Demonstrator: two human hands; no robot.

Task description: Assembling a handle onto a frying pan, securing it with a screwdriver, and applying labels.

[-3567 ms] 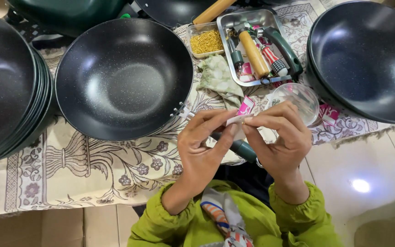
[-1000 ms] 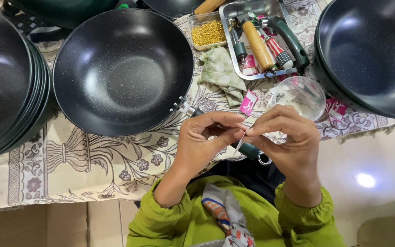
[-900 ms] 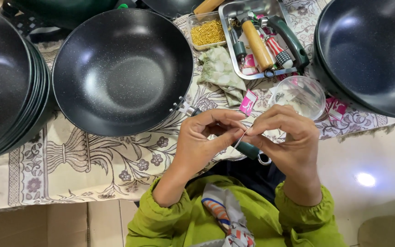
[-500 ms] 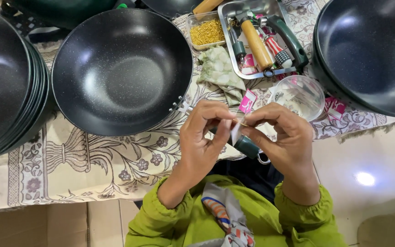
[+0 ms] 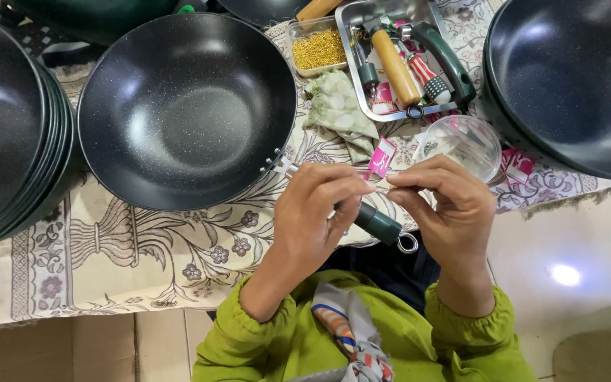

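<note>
I hold my left hand point(image 5: 316, 212) and my right hand point(image 5: 450, 209) close together just above my lap, at the near edge of the table point(image 5: 107, 262). The fingers point(image 5: 351, 185) of my left hand are pinched shut, and the fingertips of the right meet them almost tip to tip, so both hands are closed on something very small between them; it is too small for me to tell what it is. I keep it near my chest, I think, because that gives the steadiest view of such fine work.

Under my hands lies the dark green handle point(image 5: 380, 223) of the black wok point(image 5: 185, 110), its metal ring hanging off the table edge toward me. The wok sits with its bowl up on the patterned cloth, handle turned my way, which puts the handle right below what I pinch.

Just past my right hand stands a small clear plastic cup point(image 5: 461, 141) with tiny bits in it, within easy reach. A pink packet point(image 5: 381, 157) lies beside it. Farther back, a metal tray point(image 5: 362, 78) keeps a wooden-handled tool point(image 5: 394, 64) and screwdrivers together, and a box of gold-coloured small parts point(image 5: 317, 48) sits just beside it. A crumpled green rag point(image 5: 337, 113) lies between wok and tray. Stacks of more black woks stand at the left point(image 5: 1, 127) and at the right point(image 5: 574, 78), well clear of my hands.
</note>
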